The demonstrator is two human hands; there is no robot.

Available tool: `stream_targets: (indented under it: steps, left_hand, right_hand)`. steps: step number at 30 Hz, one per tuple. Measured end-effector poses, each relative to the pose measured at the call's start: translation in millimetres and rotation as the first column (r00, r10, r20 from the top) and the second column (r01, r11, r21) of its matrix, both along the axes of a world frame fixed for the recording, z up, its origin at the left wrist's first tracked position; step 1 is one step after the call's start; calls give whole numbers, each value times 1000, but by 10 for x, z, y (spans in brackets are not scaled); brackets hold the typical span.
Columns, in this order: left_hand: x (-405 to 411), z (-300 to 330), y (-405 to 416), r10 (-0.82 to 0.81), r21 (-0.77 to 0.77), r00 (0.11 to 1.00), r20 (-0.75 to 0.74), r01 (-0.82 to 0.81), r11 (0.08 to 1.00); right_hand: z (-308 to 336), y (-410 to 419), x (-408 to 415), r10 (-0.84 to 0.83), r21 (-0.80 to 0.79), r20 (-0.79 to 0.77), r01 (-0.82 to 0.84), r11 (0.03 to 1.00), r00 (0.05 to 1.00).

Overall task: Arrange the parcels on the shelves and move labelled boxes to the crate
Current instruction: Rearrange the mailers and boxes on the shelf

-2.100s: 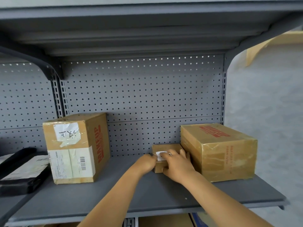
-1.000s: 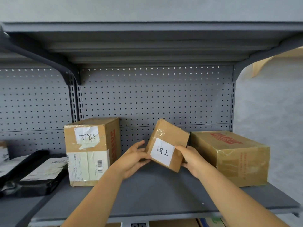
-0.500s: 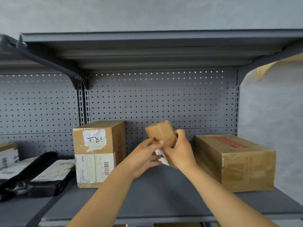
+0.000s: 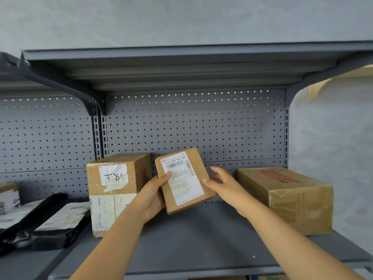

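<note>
A small flat cardboard box is held up above the grey shelf, its printed shipping label with a barcode facing me. My left hand grips its left edge, thumb on the label. My right hand touches its right edge with the fingers spread and nearly straight. An upright cardboard box with a handwritten white label stands on the shelf just left of it. A wide cardboard box with red print lies on the shelf to the right.
Black mailer bags with white labels lie on the neighbouring shelf at left, beside another small labelled box at the left edge. A perforated grey back panel and an upper shelf close the bay.
The small box left the shelf, showed its handwritten label, then was turned over so its printed shipping label faces me. My right hand loosened its grip to the box's right edge.
</note>
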State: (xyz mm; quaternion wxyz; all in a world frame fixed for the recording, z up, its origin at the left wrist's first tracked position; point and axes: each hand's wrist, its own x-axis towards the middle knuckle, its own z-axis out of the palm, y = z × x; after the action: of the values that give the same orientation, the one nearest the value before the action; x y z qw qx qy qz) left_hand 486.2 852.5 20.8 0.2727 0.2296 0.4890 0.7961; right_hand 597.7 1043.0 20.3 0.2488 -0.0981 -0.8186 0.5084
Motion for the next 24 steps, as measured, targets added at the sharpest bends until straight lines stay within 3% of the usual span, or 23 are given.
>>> stream_targets:
  steps: [7, 12, 19, 24]
  left_hand:
    - [2, 51, -1, 8, -103, 997, -73, -15, 995]
    - [-53, -31, 79, 234, -284, 952, -199, -284, 916]
    - [-224, -327, -7, 139, -606, 918, -373, -354, 712]
    - [-306, -395, -28, 69, -672, 875, -479, -416, 613]
  right_hand:
    - [-67, 36, 20, 162, -207, -9, -161, 965, 987]
    - [-145, -19, -124, 13, -220, 102, 10, 975, 995]
    - [-467, -273, -465, -131, -141, 235, 167, 976, 963]
    - [-596, -431, -580, -240, 10, 264, 246, 969, 934]
